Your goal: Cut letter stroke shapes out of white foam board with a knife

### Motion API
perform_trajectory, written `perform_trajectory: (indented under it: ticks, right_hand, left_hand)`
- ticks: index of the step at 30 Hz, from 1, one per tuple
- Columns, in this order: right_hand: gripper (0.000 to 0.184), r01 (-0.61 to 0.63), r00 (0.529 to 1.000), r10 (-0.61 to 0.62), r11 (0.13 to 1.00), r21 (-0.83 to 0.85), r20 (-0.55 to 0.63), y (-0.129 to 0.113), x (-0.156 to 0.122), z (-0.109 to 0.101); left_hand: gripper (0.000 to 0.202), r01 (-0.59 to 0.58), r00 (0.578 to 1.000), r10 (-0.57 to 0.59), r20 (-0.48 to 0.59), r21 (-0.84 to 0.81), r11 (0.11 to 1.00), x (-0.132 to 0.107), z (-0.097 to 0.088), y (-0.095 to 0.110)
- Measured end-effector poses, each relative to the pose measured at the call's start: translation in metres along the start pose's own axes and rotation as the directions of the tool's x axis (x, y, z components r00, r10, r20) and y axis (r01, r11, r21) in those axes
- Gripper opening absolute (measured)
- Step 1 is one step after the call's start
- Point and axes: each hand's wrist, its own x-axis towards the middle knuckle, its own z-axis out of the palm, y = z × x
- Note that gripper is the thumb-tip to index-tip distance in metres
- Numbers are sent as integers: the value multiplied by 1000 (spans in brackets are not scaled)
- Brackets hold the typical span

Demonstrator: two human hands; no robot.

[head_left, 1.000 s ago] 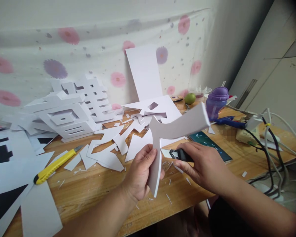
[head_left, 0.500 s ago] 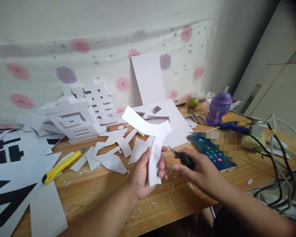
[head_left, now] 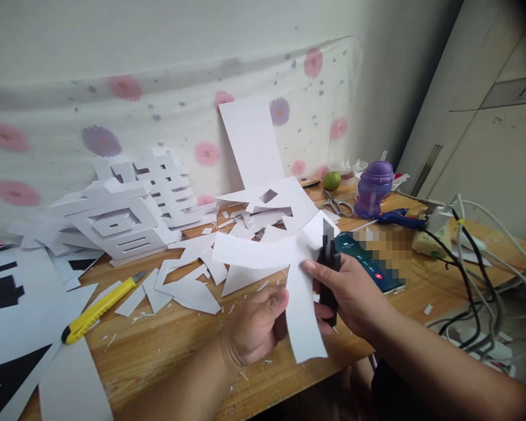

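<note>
A white foam-board cut-out with curved arms [head_left: 300, 278] is raised above the table, its face turned toward me. My left hand [head_left: 256, 321] is closed at its stem, thumb by the left edge and the other fingers mostly hidden behind. My right hand [head_left: 355, 292] grips a black utility knife [head_left: 330, 280], with the handle roughly upright and the blade upward beside the cut-out's right arm. The right thumb also rests on the face of the cut-out. Below and behind it lie loose white board scraps [head_left: 193, 289].
A yellow utility knife [head_left: 100, 310] lies at left near black-printed sheets [head_left: 9, 327]. Behind stand white board characters [head_left: 118, 219]. At right are scissors [head_left: 337, 204], a purple cup [head_left: 374, 190], a green fruit [head_left: 332, 180], a blue-handled tool [head_left: 401, 219], a phone [head_left: 363, 257] and tangled cables [head_left: 486, 292].
The cut-out has turned to show its flat face. My right hand has moved left against it, with the knife swung upright. My left hand's grip has shifted toward the stem's left edge.
</note>
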Motion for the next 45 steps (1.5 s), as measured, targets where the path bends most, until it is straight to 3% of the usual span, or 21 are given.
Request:
perform_trajectory:
  ticks: [2,4,6,8,10,11,14,16,18,22,28,32,36,40,45]
  right_hand:
    - [38,35,995,-33,999,14,-98,-2,1,-1]
    - [35,112,977,-112,994,-8,-182,-4,4,-4]
    - [35,171,959,-175,985,-37,-222,-7,7,-9]
    - [35,208,946,-218,976,-67,-239,-8,9,-13]
    - [35,230,939,-246,969,-90,-240,-10,9,-16]
    - [35,231,938,-250,967,-104,-239,-11,9,-16]
    - [37,210,941,-238,968,-138,-241,-11,6,-14]
    - [36,198,947,-227,970,-144,-229,-9,5,-11]
    - [35,213,946,-246,963,-166,-211,-5,4,-7]
    - [32,280,923,-345,906,-317,-170,6,4,-2]
    - [33,293,909,-397,825,-484,-128,10,-2,11]
    - [33,274,907,-401,797,-538,-131,7,-4,17]
    - [31,303,882,-451,764,-570,-136,5,-4,19]
    - [29,336,836,-528,711,-618,-152,5,-5,18]
    - [29,419,730,-679,533,-735,-77,6,-6,17]
  left_hand:
    - [45,-26,998,36,-46,192,981,0,0,2]
    - [36,14,998,10,-54,435,900,-2,-2,4]
    - [28,111,993,-112,-36,598,794,-4,-5,5]
    - [22,186,974,-225,-24,652,735,-5,-6,5]
    - [21,188,973,-232,-9,617,764,-5,-6,4]
    - [25,156,983,-183,-9,565,810,-3,-5,3]
    - [31,-41,991,84,-102,367,929,3,-4,2]
    - [28,-170,945,237,-223,284,944,6,-4,1]
    - [26,-252,895,308,-323,204,946,9,-2,1]
    - [26,-327,869,329,-370,72,942,10,3,-1]
    - [30,-413,804,379,-458,28,910,10,5,-1]
    - [35,-414,803,377,-462,23,910,9,6,1]
    - [33,-410,827,379,-416,15,912,8,9,4]
    - [33,-373,842,345,-415,15,928,9,8,3]
    - [24,-347,751,307,-585,46,937,9,5,-1]
